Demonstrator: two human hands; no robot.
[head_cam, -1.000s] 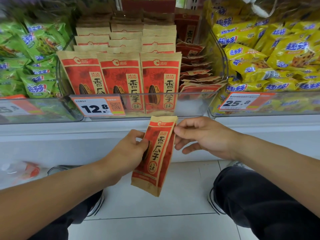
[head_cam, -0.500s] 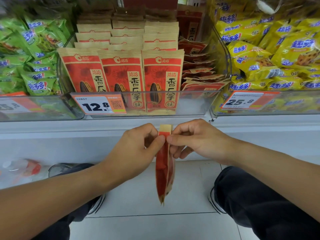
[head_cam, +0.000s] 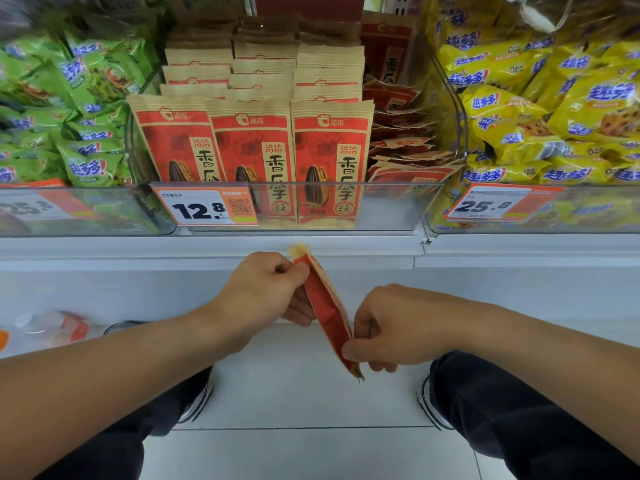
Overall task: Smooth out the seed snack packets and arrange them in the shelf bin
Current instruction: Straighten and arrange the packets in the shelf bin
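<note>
A red and tan seed packet hangs edge-on to me below the shelf, tilted with its top to the left. My left hand pinches its top end. My right hand pinches its lower end. Above them stands the clear shelf bin. Three neat upright rows of the same seed packets fill its left and middle. A loose, untidy pile of packets lies in its right part.
Green snack bags fill the bin on the left and yellow snack bags the bin on the right. Price tags hang on the bin fronts. My knees and shoes are on the tiled floor below; a bottle lies at left.
The packet turned from facing me to edge-on. My right hand slid from its top down to its lower end, while my left hand moved up to the top end.
</note>
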